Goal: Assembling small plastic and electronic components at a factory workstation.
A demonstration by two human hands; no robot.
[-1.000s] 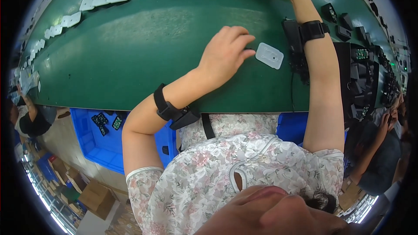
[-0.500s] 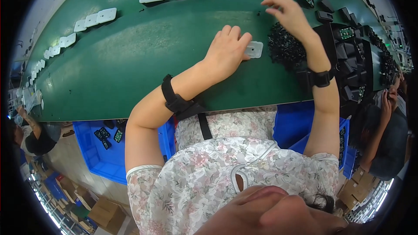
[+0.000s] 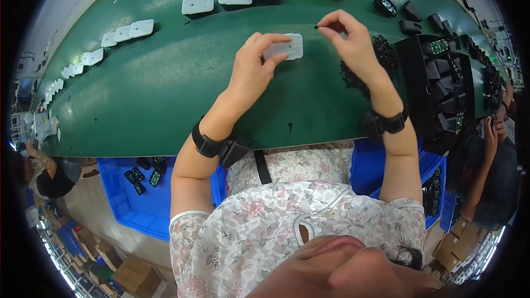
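A flat white rounded-rectangular plastic plate (image 3: 285, 48) is pinched at its edge by the left hand (image 3: 251, 69) above the green belt (image 3: 165, 88). A tiny black part (image 3: 316, 26) is pinched between thumb and forefinger of the right hand (image 3: 353, 44), just beside the plate, near a heap of small black parts (image 3: 381, 55).

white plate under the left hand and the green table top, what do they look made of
White plate: likely moulded plastic, matte, with rounded corners and small holes. Green table top: looks like a rubber or vinyl mat, smooth with a dull sheen where light reflects; exact material unclear.
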